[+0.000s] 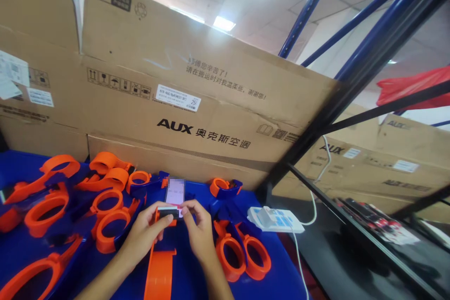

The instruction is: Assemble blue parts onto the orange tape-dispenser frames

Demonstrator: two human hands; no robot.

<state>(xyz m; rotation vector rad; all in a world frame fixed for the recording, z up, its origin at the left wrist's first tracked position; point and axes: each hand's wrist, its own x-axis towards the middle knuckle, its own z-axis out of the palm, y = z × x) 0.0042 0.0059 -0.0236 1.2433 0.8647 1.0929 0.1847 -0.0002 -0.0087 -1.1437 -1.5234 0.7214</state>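
Left hand [152,226]: fingers pinch the orange part [160,272] by its black strip [174,213], above the blue counter [190,269]. Right hand [198,226]: fingers at the strip's end; pinching or not, we cannot tell. We should brace with the left.

The bottom edge cuts off the orange piece [160,274] held in the left hand [151,225], which partly obscures the phone [175,191], and the red-and-black items [383,227] at right are too blurred to identify.
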